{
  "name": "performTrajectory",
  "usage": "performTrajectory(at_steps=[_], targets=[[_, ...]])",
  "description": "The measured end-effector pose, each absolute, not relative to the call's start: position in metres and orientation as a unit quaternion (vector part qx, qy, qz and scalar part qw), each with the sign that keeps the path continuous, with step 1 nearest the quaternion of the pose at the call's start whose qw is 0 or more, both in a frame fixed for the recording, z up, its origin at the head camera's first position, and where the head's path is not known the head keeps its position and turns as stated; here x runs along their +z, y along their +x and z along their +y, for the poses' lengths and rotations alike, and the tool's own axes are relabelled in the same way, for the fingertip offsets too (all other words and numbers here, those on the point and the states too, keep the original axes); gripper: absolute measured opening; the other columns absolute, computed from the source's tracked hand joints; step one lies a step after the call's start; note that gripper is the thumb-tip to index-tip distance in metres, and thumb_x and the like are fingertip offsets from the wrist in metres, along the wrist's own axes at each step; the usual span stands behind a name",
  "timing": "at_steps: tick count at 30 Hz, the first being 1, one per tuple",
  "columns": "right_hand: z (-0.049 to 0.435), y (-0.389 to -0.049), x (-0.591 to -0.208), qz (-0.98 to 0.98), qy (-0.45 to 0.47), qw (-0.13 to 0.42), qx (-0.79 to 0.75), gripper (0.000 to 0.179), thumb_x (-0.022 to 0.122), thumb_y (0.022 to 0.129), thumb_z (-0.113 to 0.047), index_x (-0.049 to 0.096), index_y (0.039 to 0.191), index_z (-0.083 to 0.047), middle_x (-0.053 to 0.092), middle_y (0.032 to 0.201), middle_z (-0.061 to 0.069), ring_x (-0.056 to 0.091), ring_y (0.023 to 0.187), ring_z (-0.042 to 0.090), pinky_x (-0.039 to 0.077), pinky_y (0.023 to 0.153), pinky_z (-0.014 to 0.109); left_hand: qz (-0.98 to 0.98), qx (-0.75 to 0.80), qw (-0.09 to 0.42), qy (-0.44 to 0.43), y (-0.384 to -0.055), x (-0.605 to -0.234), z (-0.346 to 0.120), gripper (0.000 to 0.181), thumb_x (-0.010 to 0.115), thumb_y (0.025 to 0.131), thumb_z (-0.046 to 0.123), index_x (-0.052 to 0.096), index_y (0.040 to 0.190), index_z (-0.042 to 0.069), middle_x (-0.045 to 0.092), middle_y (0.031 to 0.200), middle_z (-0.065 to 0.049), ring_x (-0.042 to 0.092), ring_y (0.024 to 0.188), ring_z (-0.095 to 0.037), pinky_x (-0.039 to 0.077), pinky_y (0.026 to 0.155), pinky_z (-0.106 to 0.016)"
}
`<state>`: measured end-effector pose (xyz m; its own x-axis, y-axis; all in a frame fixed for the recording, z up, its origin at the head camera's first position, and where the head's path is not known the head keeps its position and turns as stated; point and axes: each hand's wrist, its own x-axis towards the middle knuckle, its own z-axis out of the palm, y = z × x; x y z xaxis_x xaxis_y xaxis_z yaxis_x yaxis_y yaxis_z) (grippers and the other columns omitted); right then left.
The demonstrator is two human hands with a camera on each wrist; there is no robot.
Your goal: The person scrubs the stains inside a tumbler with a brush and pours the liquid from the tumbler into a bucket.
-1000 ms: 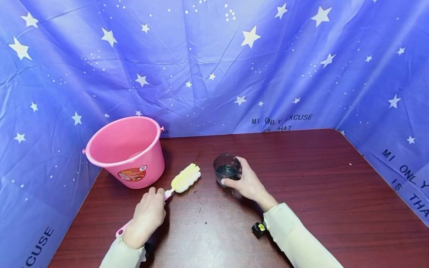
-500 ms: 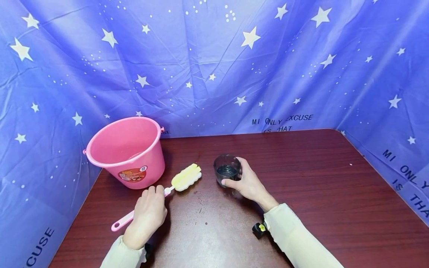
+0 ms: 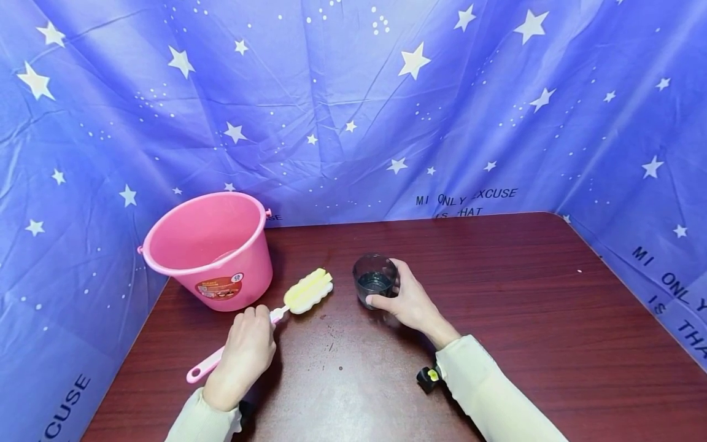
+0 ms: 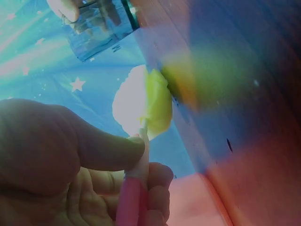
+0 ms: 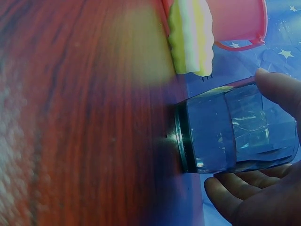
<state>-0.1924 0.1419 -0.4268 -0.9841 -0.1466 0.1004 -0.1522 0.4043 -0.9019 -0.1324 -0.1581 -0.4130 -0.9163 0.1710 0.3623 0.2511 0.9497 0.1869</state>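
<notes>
My left hand (image 3: 243,356) grips a sponge bottle brush by its pink handle (image 3: 205,364), whose holed end sticks out behind the wrist. The yellow-and-white sponge head (image 3: 308,291) points up and right, over the table. In the left wrist view, the thumb (image 4: 113,150) presses on the white neck below the sponge. My right hand (image 3: 411,301) holds a dark clear glass cup (image 3: 371,270), thumb in front and fingers behind. Liquid shows in the cup's lower part. The cup is upright, its base right at the tabletop in the right wrist view, with the sponge to its left.
A pink bucket (image 3: 259,270) with a round sticker stands at the back left, close to the brush. The brown wooden table (image 3: 525,319) carries small wet spots near the middle. Blue star-printed cloth (image 3: 331,80) hangs around the back and sides.
The handle's holed end has come out further from behind my left wrist, and the sponge has shifted slightly. My right hand and the cup have stayed in place.
</notes>
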Motion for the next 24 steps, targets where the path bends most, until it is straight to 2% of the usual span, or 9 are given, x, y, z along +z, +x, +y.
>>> performTrajectory(at_steps=[7,24], targets=[[0.1418,-0.1923,-0.4263,-0.836,0.089,-0.002,0.542,0.081,0.083,0.073,-0.024,0.035,0.137,-0.011,0.050,0.132,0.015,0.057,0.114,0.032,0.044,0.094,0.045,-0.970,-0.109,0.185,-0.114,-0.1321,-0.4120,-0.1585,0.018,0.064,0.073,-0.005,0.047,0.072,-0.001,0.046,0.066,-0.014,0.048,0.061,-0.036,0.041,0.055,-0.048],[0.1417,-0.1916,-0.4246,-0.838,0.089,0.001,0.539,0.080,0.083,0.073,-0.023,0.036,0.136,-0.010,0.051,0.131,0.014,0.058,0.112,0.031,0.045,0.093,0.044,-0.956,-0.125,0.231,-0.132,-0.1330,-0.4118,-0.1570,0.017,0.064,0.076,-0.004,0.049,0.072,-0.001,0.044,0.064,-0.013,0.046,0.059,-0.034,0.040,0.055,-0.045]])
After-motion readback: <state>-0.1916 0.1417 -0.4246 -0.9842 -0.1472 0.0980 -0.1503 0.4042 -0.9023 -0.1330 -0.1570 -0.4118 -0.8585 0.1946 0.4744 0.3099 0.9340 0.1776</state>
